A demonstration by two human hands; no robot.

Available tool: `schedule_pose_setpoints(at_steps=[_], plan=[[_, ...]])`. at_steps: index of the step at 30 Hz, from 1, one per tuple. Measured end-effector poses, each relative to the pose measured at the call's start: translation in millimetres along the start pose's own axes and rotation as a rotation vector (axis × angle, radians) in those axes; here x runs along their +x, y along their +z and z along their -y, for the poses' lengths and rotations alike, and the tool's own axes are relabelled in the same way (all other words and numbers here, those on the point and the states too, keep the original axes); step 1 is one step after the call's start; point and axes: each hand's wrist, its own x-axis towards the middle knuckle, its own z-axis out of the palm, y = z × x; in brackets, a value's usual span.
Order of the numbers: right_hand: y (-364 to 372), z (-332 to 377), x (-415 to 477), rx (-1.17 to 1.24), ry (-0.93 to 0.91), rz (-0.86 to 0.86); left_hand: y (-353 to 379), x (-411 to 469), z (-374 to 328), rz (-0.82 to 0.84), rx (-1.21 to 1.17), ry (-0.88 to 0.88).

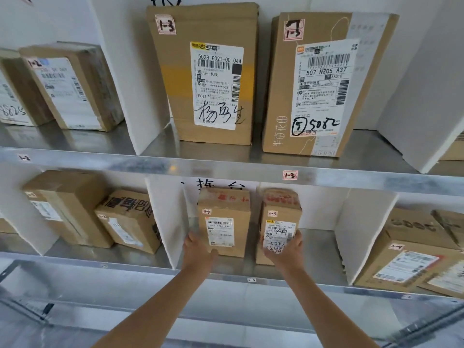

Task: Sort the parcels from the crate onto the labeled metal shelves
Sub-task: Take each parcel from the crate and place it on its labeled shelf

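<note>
While both arms reach into the middle bay of the lower shelf (251, 268), two small upright parcels stand there side by side, each tagged 2-3. The left hand (198, 247) lies against the near left edge of the left parcel (224, 222); its grip looks loose, fingers resting on the carton rather than closed round it. The right hand (286, 249) wraps the near lower part of the right parcel (280, 214), thumb and fingers over its shipping label, so this grip is closed on that parcel. The two cartons stand near each other with a narrow gap between them. White dividers (160, 217) bound the bay on either side.

Findings on risk: both parcels are tall for their footprint and stand on smooth metal. A push from the left hand could tip the left parcel toward the far wall or into its neighbour. Should the right hand let go before the base sits flat, the right parcel may topple toward the near shelf edge. The crate is not in view.
</note>
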Motion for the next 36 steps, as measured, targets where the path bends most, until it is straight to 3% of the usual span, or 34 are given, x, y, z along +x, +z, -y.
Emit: schedule_pose_setpoints(at_steps=[14,19,23,29,36], plan=[[18,-11,25,-0.059,0.017,0.045,11,30,1,0.051,-0.116,0.005],[0,-25,14,-0.129,0.104,0.140,9,7,5,0.053,-0.104,0.011],[-19,-39,3,-0.215,0.066,0.181,14,-27,-6,0.030,-0.112,0.057],[-61,-40,-20,-0.315,-0.032,0.210,48,-78,-76,0.042,0.030,0.447],[-109,-47,-53,-0.389,-0.124,0.121,75,-113,-144,0.058,0.208,0.957]])
